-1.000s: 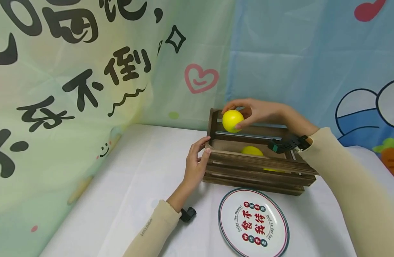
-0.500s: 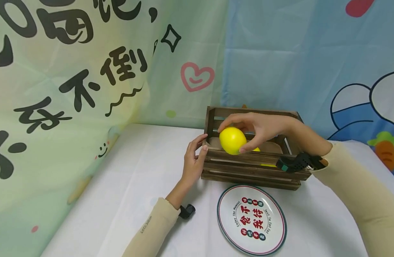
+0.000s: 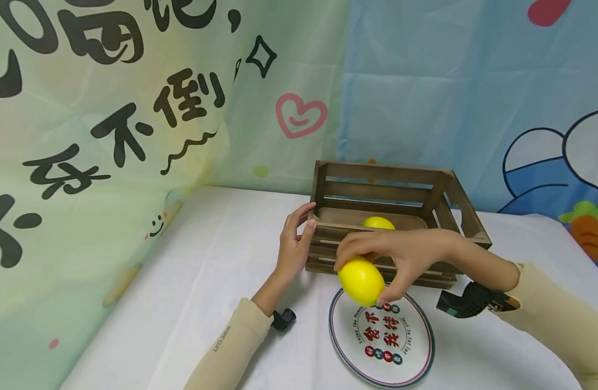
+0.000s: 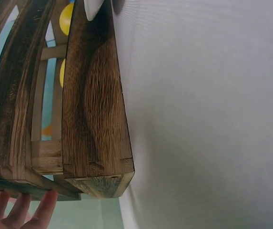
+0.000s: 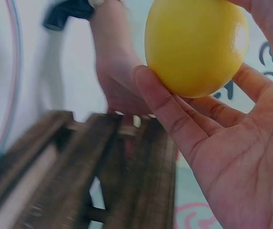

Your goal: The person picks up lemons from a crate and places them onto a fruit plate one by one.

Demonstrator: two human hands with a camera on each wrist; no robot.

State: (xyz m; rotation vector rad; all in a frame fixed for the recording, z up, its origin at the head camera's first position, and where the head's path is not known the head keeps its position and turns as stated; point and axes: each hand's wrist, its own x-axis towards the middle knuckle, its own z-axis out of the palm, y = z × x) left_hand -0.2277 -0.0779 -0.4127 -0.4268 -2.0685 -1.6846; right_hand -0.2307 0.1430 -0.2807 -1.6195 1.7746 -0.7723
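Observation:
In the head view my right hand (image 3: 401, 257) holds a smooth yellow lemon (image 3: 361, 280) between thumb and fingers. The lemon is in front of the slatted wooden crate (image 3: 377, 172), above the far part of a round white plate (image 3: 357, 355) with red lettering. The right wrist view shows the lemon (image 5: 196, 47) close up against the fingers. My left hand (image 3: 295, 244) touches the crate's left end, its thumb by the front corner. Its fingertips (image 4: 48, 202) rest on that end in the left wrist view. Another lemon (image 3: 378, 222) lies inside the crate, partly hidden by the front slats.
A white cloth (image 3: 240, 233) covers the table. Behind it hangs a printed fabric backdrop (image 3: 401, 108), with another printed panel along the left. Dark cameras are strapped to both wrists, the right wrist camera (image 3: 467, 300) beside the plate.
My right hand has brought the lemon from above the crate's left rear, over the front slats, down and toward me above the plate. My left hand stays at the crate's left end.

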